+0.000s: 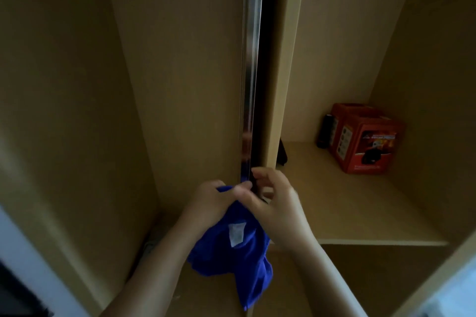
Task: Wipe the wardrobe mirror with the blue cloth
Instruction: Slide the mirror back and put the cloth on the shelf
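Both hands, left hand (210, 201) and right hand (275, 203), pinch the blue cloth (237, 257) beside the mirror edge (251, 72); bunch it into a pad first.

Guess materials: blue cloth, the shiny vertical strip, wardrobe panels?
Blue cloth: soft fabric, likely microfibre; it hangs in limp folds and carries a white sewn-in tag. Vertical strip: polished metal or mirror edge; it shows bright streaky reflections, and which of the two is unclear. Wardrobe panels: matte beige laminated board, probably; flat, even colour, no visible grain.
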The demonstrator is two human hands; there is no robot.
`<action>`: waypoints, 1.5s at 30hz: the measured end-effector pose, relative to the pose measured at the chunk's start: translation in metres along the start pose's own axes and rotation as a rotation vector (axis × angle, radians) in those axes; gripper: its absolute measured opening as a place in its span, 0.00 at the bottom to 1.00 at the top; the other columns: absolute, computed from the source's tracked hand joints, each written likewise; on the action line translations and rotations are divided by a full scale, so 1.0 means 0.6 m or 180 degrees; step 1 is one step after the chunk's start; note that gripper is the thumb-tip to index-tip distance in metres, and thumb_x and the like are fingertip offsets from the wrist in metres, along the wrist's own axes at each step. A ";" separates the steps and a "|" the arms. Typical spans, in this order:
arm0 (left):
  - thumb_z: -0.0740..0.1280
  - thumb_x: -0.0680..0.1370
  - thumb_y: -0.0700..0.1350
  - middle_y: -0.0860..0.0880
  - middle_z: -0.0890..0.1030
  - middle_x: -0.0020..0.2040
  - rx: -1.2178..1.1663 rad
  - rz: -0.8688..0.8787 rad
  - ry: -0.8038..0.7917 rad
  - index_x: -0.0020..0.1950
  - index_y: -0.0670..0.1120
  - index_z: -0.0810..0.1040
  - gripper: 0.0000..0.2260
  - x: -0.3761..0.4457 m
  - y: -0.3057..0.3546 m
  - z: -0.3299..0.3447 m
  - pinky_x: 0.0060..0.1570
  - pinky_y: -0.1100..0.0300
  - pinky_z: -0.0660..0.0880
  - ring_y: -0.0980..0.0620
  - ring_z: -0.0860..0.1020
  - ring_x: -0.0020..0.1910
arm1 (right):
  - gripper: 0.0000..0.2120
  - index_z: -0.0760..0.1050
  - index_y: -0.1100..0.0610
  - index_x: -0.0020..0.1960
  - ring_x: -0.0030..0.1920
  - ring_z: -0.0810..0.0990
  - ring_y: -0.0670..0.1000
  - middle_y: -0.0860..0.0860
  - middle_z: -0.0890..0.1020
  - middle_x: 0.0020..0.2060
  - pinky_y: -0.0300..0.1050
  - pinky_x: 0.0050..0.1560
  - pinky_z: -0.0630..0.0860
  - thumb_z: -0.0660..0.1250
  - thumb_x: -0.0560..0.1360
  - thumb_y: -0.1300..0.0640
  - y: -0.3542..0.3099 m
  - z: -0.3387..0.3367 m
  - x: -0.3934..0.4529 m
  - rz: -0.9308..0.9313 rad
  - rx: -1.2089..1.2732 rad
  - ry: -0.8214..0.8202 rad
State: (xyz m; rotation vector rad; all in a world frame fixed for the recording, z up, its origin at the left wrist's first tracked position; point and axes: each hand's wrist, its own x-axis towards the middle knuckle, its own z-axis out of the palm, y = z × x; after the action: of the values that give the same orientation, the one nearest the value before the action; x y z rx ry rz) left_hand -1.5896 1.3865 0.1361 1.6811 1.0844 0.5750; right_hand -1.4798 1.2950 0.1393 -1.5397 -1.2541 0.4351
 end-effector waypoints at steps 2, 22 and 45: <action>0.70 0.69 0.60 0.39 0.83 0.44 -0.0310 -0.0164 -0.0214 0.46 0.37 0.79 0.25 -0.018 -0.006 0.002 0.44 0.53 0.76 0.44 0.81 0.40 | 0.45 0.60 0.45 0.70 0.61 0.70 0.41 0.39 0.68 0.60 0.41 0.59 0.75 0.70 0.58 0.30 0.026 -0.009 -0.033 0.0225 0.0258 -0.0742; 0.56 0.78 0.57 0.43 0.81 0.28 -0.2886 -0.1396 -0.0924 0.32 0.41 0.82 0.26 -0.250 -0.124 0.001 0.33 0.63 0.78 0.51 0.82 0.29 | 0.17 0.78 0.61 0.50 0.44 0.84 0.58 0.60 0.84 0.46 0.50 0.43 0.79 0.75 0.63 0.58 0.028 -0.015 -0.292 0.2677 0.2483 -0.1233; 0.68 0.72 0.47 0.50 0.86 0.45 -0.1706 -0.0291 -0.0107 0.49 0.49 0.81 0.07 -0.324 -0.059 0.248 0.42 0.63 0.77 0.53 0.84 0.45 | 0.22 0.74 0.57 0.55 0.52 0.78 0.51 0.52 0.80 0.52 0.50 0.55 0.77 0.74 0.67 0.47 0.152 -0.230 -0.329 0.2110 0.0667 -0.0297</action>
State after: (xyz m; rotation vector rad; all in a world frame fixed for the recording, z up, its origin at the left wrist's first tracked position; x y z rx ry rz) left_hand -1.5800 1.1482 0.0719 1.1653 0.8787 0.7027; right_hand -1.4028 1.0660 0.0495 -1.7409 -0.7054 1.0382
